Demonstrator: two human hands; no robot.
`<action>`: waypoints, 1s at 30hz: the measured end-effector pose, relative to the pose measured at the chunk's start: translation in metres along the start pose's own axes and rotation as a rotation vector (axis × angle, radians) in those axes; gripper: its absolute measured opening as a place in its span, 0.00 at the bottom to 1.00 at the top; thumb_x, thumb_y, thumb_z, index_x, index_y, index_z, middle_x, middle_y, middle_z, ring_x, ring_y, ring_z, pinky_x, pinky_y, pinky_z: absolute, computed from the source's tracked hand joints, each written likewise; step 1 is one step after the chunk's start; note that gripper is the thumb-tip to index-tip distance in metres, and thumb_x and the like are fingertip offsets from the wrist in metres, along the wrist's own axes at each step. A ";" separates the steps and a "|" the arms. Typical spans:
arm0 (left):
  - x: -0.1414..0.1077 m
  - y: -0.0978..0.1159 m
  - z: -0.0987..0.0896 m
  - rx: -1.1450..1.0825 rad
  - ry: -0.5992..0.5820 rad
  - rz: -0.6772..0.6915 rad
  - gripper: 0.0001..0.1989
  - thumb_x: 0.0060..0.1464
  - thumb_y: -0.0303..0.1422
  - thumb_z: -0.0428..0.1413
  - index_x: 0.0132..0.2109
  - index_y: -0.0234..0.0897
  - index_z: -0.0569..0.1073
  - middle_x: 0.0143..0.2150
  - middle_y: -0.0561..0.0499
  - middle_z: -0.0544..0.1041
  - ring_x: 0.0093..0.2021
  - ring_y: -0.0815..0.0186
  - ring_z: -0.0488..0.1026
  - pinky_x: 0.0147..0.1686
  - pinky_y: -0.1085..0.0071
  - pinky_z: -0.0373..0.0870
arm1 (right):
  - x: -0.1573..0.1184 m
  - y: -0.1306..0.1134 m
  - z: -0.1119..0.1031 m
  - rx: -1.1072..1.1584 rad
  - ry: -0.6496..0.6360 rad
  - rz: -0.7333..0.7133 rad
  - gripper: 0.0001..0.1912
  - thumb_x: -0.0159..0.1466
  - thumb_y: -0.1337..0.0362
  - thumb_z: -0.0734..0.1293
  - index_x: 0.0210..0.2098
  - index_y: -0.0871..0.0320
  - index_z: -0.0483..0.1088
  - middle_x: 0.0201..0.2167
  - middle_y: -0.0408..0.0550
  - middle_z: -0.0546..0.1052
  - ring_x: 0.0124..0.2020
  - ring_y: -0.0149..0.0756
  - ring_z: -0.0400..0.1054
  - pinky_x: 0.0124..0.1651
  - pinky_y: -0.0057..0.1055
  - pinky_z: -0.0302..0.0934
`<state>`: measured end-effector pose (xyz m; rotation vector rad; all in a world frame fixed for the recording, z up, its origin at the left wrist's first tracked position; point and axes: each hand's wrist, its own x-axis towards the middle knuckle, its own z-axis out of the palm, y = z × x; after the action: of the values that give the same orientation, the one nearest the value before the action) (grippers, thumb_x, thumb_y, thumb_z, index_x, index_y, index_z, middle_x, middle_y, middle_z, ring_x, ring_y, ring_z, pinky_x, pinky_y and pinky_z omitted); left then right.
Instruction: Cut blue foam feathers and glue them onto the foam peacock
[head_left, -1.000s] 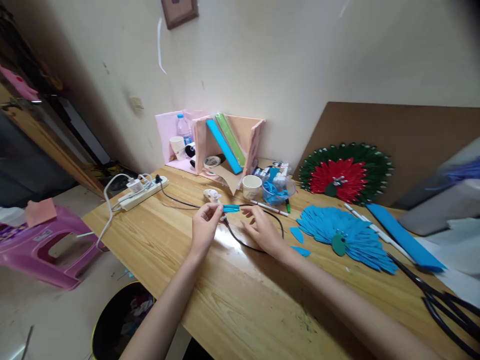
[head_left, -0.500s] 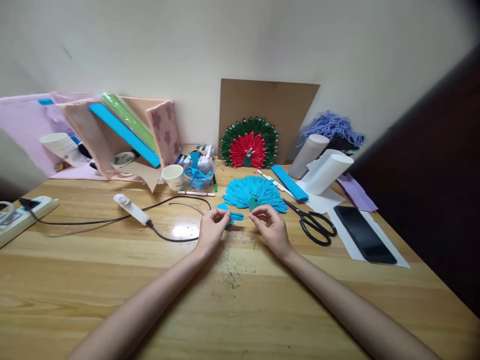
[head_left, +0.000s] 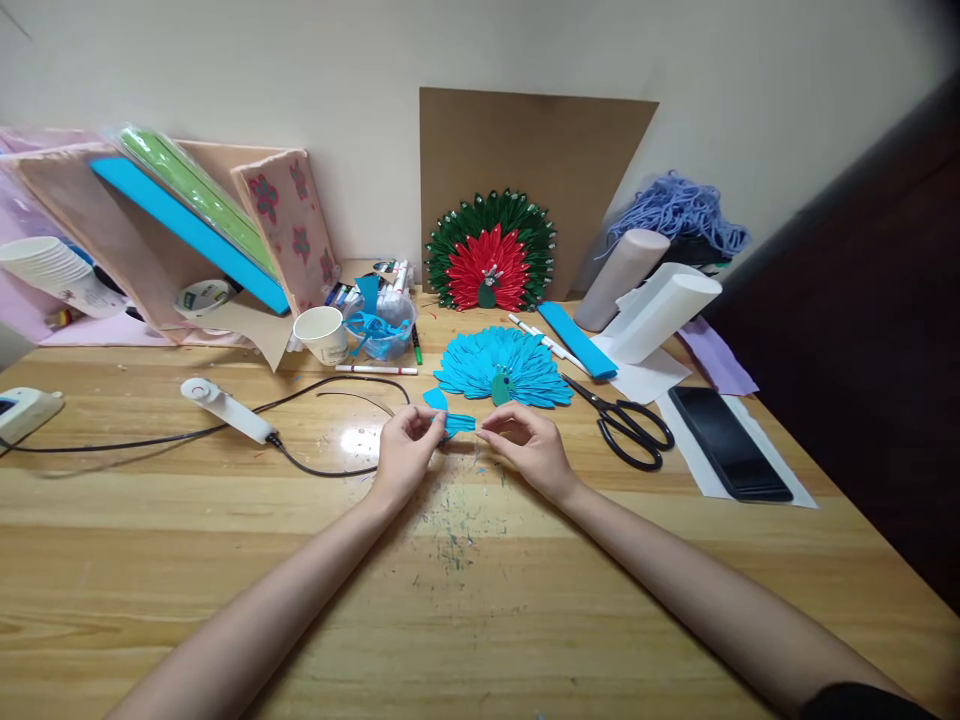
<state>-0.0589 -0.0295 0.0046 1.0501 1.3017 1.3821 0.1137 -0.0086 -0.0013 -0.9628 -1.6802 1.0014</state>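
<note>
Fingers (head_left: 430, 430) on the person's left hand (head_left: 407, 452) are pinching a small folded blue paper (head_left: 460, 423), which is hanging between the two hands, over the table (head_left: 480, 620). The right hand (head_left: 534, 450) is bringing its thumb and fingertips close together by the paper's other end; whether they are gripping anything, nobody can tell. Just behind, a blue paper bird (head_left: 487, 362) is lying flat.

To the left, a clear tub (head_left: 409, 335) is holding blue scraps (head_left: 373, 325). Beside it, a white cup (head_left: 320, 335) is standing up and hiding its own bottom. Farther left, a pink box (head_left: 289, 205) is holding a long blue strip (head_left: 191, 235), a green one (head_left: 195, 190) in shiny wrap and a roll of tape (head_left: 202, 296). Brown card (head_left: 259, 330) is covering part of its front.

The left hand is hiding some of the black cord (head_left: 322, 470), and the view's edge is cutting off the power strip (head_left: 30, 412).
</note>
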 end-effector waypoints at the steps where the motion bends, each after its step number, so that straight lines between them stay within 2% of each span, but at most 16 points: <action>1: 0.000 0.000 0.000 -0.008 0.006 -0.001 0.13 0.44 0.39 0.61 0.28 0.33 0.71 0.23 0.53 0.73 0.24 0.71 0.70 0.27 0.75 0.65 | 0.000 0.000 0.000 -0.003 -0.003 -0.001 0.07 0.56 0.61 0.69 0.31 0.57 0.70 0.30 0.45 0.73 0.33 0.34 0.70 0.38 0.32 0.68; 13: -0.001 0.003 0.001 -0.033 0.000 -0.007 0.13 0.44 0.39 0.61 0.27 0.33 0.70 0.23 0.54 0.72 0.24 0.71 0.70 0.28 0.76 0.66 | 0.002 0.003 0.000 0.008 0.009 0.067 0.07 0.55 0.60 0.70 0.30 0.57 0.72 0.29 0.46 0.76 0.32 0.34 0.71 0.37 0.32 0.67; 30: -0.001 0.004 0.001 0.015 -0.017 -0.004 0.12 0.46 0.38 0.60 0.27 0.33 0.70 0.21 0.54 0.72 0.24 0.71 0.70 0.28 0.76 0.66 | 0.001 -0.003 0.000 -0.076 0.041 -0.029 0.04 0.58 0.62 0.68 0.30 0.57 0.72 0.29 0.46 0.74 0.31 0.33 0.70 0.36 0.31 0.68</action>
<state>-0.0583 -0.0309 0.0088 1.0667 1.3034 1.3593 0.1135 -0.0090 0.0014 -0.9990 -1.7036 0.8991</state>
